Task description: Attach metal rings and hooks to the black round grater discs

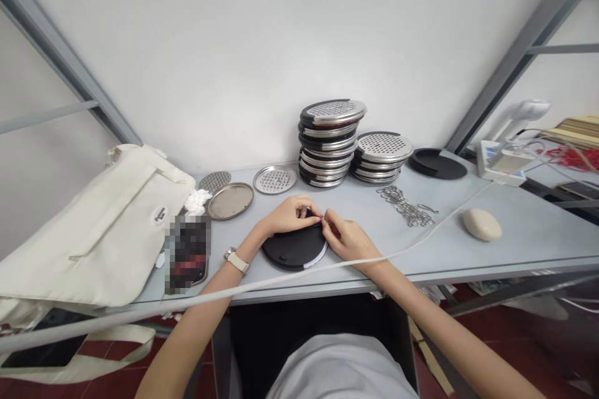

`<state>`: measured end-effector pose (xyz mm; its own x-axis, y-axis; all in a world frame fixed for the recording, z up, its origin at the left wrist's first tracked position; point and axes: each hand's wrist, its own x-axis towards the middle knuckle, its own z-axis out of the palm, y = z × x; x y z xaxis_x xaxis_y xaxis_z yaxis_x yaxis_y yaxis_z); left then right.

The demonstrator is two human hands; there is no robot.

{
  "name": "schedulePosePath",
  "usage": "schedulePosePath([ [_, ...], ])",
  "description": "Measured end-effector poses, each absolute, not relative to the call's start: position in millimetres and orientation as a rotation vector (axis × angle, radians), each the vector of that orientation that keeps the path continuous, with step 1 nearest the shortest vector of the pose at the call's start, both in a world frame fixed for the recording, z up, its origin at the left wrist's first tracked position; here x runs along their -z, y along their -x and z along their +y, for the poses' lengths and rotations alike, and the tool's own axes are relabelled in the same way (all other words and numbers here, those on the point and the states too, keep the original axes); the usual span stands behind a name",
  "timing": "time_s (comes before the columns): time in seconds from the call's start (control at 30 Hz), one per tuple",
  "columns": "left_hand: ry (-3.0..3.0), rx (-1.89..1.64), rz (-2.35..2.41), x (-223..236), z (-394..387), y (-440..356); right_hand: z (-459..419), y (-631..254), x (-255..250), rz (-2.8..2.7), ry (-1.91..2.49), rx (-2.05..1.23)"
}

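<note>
A round black disc [292, 248] with a strip of silvery rim at its lower right lies near the table's front edge, black side up. My left hand [291, 214] is closed over its far edge, thumb and fingers pinching there. At the upper right of the disc, my right hand [347, 238] has its fingertips pinched together, touching the left thumb tip. Whatever small part sits between the right fingertips is hidden. To the right lies a heap of small metal hooks or clips [408, 207].
Behind stand a tall stack [327, 143] and a shorter stack [381, 159] of perforated metal discs with black rims. Loose metal discs [275, 179] lie left of them. A white cable [402, 250] crosses before my forearms. A cream bag [103, 230] occupies the left side.
</note>
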<state>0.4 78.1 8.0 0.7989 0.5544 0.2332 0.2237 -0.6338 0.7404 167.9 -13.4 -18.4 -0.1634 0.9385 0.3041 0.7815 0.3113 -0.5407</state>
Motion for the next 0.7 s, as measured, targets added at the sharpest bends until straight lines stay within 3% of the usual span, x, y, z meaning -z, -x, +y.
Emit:
schedulePosePath([
  [0.7,-2.159,-0.53,0.561,-4.1,79.3,1.1,-14.6,-167.2,20.8,-2.025,1.459,-0.435],
])
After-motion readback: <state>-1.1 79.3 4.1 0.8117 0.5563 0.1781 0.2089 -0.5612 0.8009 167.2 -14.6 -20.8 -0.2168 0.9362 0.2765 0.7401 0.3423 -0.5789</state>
